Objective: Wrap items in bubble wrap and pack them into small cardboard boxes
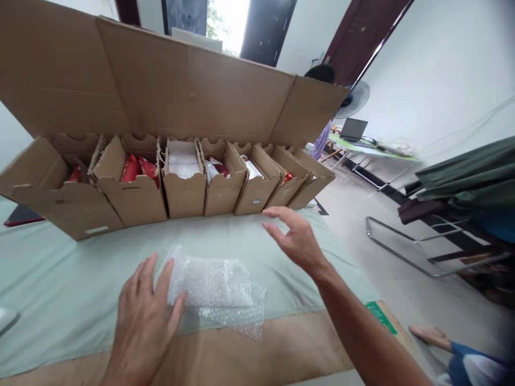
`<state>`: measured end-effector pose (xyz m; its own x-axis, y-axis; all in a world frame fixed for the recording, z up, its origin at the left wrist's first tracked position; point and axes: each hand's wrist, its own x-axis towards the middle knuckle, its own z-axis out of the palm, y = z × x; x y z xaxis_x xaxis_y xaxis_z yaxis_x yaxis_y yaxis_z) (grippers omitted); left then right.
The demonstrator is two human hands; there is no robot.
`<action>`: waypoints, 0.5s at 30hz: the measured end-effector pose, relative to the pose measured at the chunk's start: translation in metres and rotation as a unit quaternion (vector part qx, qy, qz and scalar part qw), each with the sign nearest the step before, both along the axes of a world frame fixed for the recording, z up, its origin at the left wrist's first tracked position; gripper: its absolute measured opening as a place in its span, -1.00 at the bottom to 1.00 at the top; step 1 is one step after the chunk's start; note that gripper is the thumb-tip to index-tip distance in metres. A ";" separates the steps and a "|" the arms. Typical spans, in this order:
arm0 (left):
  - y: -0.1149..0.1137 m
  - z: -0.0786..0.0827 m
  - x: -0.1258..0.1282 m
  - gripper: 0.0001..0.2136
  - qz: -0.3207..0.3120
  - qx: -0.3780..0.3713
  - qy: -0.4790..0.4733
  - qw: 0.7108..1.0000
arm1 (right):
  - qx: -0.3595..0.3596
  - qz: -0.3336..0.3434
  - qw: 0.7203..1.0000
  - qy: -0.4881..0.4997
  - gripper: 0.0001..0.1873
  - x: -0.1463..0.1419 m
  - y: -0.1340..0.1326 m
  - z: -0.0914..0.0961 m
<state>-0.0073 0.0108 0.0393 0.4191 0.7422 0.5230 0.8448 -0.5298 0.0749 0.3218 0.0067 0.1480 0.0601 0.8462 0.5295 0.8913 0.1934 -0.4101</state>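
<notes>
A flat bundle of clear bubble wrap (pixel 213 281) lies on the pale green cloth (pixel 201 230), a loose flap spreading toward the lower right. What the wrap encloses, if anything, I cannot make out. At the bundle's left end is my left hand (pixel 147 305), fingers apart, its thumb and forefinger at or very near the plastic. My right hand (pixel 295 238) hovers above the cloth to the right, holding nothing, with thumb and fingers parted. It is close to the front of the cardboard boxes (pixel 185 198), which stand in a row behind the wrap.
Red packets (pixel 139 169) and white packages (pixel 183 161) sit inside the boxes. A tall cardboard sheet (pixel 193 80) rises behind them. Brown board (pixel 261 348) runs along the near edge. To the right are a table with a laptop (pixel 354 130), a fan and a person's foot (pixel 428 335).
</notes>
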 end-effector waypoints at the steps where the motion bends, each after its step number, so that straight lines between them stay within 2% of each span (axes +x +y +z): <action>1: -0.004 -0.007 0.001 -0.55 -0.040 0.018 0.004 0.999 | 0.017 0.000 1.000 -0.005 -0.78 0.004 0.012 0.013; 4: -0.011 -0.025 0.006 -0.59 -0.115 0.003 0.030 0.993 | 0.032 0.007 0.999 -0.018 -0.79 0.011 0.055 0.047; 6: -0.013 -0.033 0.008 -0.62 -0.101 -0.037 0.041 0.993 | 0.019 0.011 0.999 -0.027 -0.78 0.010 0.088 0.062; 8: -0.011 -0.037 0.008 -0.63 -0.062 -0.073 0.046 0.994 | -0.010 0.020 0.999 -0.050 -0.77 0.005 0.124 0.073; 11: -0.006 -0.041 0.005 -0.61 -0.037 -0.102 0.054 0.993 | -0.117 0.067 0.985 -0.109 -0.76 -0.012 0.175 0.085; 13: -0.002 -0.045 0.001 -0.60 -0.051 -0.103 0.054 0.992 | -0.215 0.095 0.959 -0.158 -0.78 -0.027 0.203 0.087; 15: 0.000 -0.051 -0.002 -0.58 -0.066 -0.105 0.053 0.991 | -0.277 0.076 0.931 -0.226 -0.75 -0.043 0.225 0.083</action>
